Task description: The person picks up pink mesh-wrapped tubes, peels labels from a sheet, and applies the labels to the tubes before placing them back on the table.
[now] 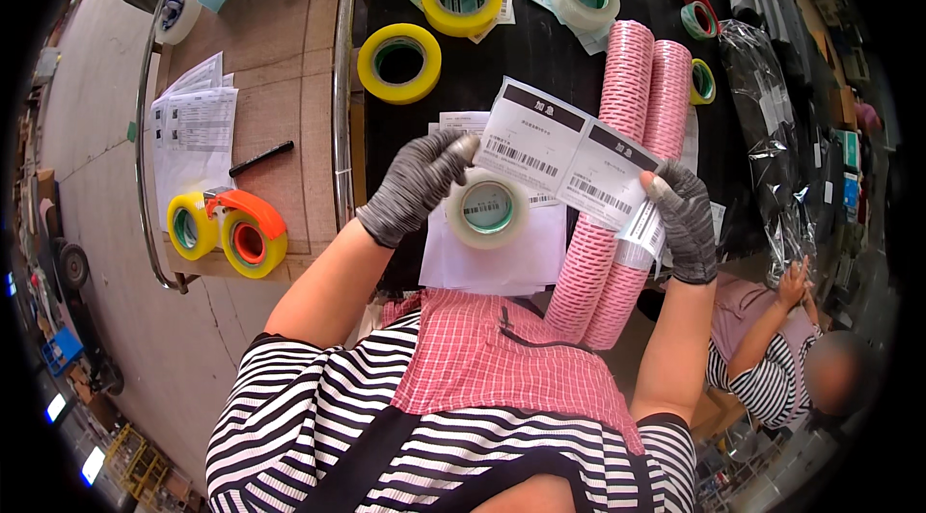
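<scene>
A: Holding what, and where in frame?
B: Holding a white two-panel label strip [567, 154] across the centre, tilting down to the right.
A: Gripping how with the left hand [415, 183]?
B: Pinching the strip's left edge between gloved thumb and fingers, near centre.
A: And with the right hand [687, 224]?
B: Pinching the right edge, right of centre, thumb pressing the printed face. Not telling rear fingertip positions, being hidden.
A: Passing over anything?
B: Crossing in front of pink-patterned rolls [625, 74].
</scene>
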Demonstrator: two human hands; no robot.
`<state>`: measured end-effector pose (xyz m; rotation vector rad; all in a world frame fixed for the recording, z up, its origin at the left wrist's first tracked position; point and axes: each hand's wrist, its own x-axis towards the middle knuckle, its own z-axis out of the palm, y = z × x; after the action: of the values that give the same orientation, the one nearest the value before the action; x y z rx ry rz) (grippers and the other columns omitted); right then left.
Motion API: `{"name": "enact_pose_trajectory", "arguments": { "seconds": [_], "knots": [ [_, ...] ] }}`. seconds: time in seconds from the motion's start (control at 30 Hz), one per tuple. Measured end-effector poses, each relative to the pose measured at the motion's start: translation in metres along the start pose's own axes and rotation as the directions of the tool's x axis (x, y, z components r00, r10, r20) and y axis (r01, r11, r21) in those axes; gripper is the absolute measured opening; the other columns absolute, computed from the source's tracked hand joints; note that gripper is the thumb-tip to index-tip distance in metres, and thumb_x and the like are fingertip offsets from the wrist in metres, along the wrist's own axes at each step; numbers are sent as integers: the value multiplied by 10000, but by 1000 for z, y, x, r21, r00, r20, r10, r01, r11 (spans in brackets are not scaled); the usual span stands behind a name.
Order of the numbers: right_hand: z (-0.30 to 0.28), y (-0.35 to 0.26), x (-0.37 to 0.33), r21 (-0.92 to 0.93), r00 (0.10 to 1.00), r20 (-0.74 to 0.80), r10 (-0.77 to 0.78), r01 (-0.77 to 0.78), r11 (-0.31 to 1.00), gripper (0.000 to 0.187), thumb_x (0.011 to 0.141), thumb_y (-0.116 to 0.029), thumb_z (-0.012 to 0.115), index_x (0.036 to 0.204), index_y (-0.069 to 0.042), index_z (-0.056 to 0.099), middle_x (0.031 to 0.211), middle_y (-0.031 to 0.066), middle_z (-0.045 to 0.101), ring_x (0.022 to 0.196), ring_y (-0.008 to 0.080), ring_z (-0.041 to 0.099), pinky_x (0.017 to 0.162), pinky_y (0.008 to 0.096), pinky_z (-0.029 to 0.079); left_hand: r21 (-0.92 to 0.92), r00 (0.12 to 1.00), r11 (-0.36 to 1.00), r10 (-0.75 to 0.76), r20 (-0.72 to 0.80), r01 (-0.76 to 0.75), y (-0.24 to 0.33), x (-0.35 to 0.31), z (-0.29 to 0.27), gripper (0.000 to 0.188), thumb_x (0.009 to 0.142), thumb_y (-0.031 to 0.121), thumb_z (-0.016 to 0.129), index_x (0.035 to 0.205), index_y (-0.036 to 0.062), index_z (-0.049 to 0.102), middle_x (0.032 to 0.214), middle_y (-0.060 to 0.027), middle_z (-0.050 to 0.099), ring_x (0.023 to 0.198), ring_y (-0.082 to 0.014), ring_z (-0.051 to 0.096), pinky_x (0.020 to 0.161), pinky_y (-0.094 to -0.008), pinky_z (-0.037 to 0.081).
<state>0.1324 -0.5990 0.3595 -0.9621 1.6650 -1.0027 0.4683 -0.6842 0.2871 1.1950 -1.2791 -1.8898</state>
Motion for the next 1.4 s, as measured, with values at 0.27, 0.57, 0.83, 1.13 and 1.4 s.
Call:
{"name": "enact_pose_trajectory", "arguments": {
  "seconds": [0.27, 0.57, 0.83, 1.13, 1.4],
  "knots": [
    [2, 65, 43, -209, 991, 17, -136, 137, 968, 165, 943, -193, 676, 911, -37, 631, 765, 2, 578, 699, 94, 497, 671, 274, 442, 876, 994, 475, 94, 49, -88, -65, -8, 19, 487, 875, 266, 662, 1277, 30, 522, 1151, -230, 591, 960, -392, 648, 820, -458, 547],
    [51, 69, 60, -539, 939, 338, 68, 135, 831, 232, 914, -188, 665, 1042, 6, 662, 831, 104, 662, 765, 176, 608, 731, 326, 509, 831, 970, 525, 233, 69, -185, -49, -51, 9, 428, 865, 212, 649, 1237, 34, 536, 1089, -224, 590, 849, -404, 657, 727, -461, 564],
    [75, 82, 62, -690, 991, 135, 16, 82, 719, 319, 943, -179, 627, 1212, -8, 613, 892, 155, 694, 814, 215, 671, 799, 328, 541, 894, 984, 443, 178, -12, -69, -77, -22, 10, 464, 871, 250, 669, 1260, 35, 535, 1127, -204, 582, 949, -382, 642, 813, -454, 550],
    [118, 47, -7, -22, 975, -105, -198, 197, 980, 255, 987, -127, 588, 1203, 5, 616, 864, 74, 682, 790, 118, 671, 717, 254, 539, 41, 940, 984, -178, 290, 173, -47, -34, 44, 509, 911, 308, 719, 1327, 61, 557, 1180, -85, 629, 1082, -189, 593, 961, -328, 486],
    [150, 61, -29, -165, 924, -126, -361, 340, 926, 233, 997, -126, 558, 1186, -15, 639, 820, 110, 695, 748, 162, 676, 704, 296, 541, -233, 935, 935, -193, 297, 267, -52, -56, 58, 347, 949, 247, 669, 1215, 25, 661, 1043, -56, 695, 960, -131, 632, 903, -289, 509]
  ]
}}
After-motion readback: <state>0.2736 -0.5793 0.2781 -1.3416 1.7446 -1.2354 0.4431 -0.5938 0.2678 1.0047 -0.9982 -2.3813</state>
